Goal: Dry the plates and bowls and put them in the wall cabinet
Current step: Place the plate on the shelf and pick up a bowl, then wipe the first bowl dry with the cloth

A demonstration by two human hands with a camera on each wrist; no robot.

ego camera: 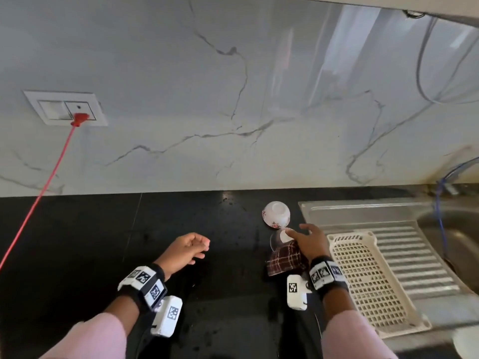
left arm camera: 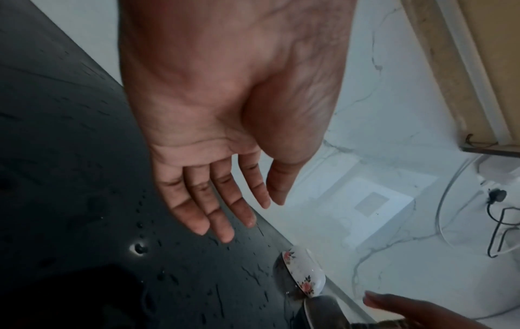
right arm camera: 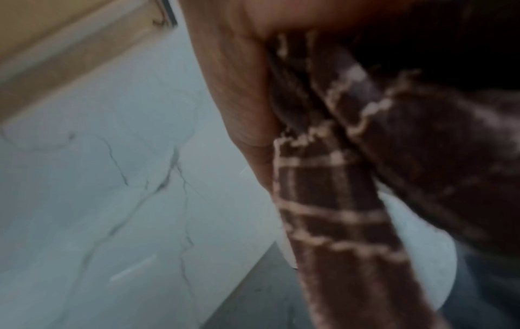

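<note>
A white floral bowl (ego camera: 276,214) (left arm camera: 305,276) stands upside down on the wet black counter (ego camera: 103,242), near the wall. Just in front of it a second bowl (ego camera: 278,238) (right arm camera: 422,244) also lies upside down. My right hand (ego camera: 298,233) is over this second bowl, gripping a brown checked cloth (ego camera: 285,261) (right arm camera: 337,200) under the palm, with the forefinger stretched onto the bowl's base. My left hand (ego camera: 199,248) (left arm camera: 253,213) hovers empty to the left, fingers relaxed, well apart from both bowls.
A cream perforated basket (ego camera: 363,275) sits on the steel drainboard (ego camera: 420,244) right of my right hand, with the sink (ego camera: 456,226) beyond. A red cord (ego camera: 49,182) runs from a wall socket (ego camera: 66,107) at the left. A white rim (ego camera: 466,344) shows bottom right.
</note>
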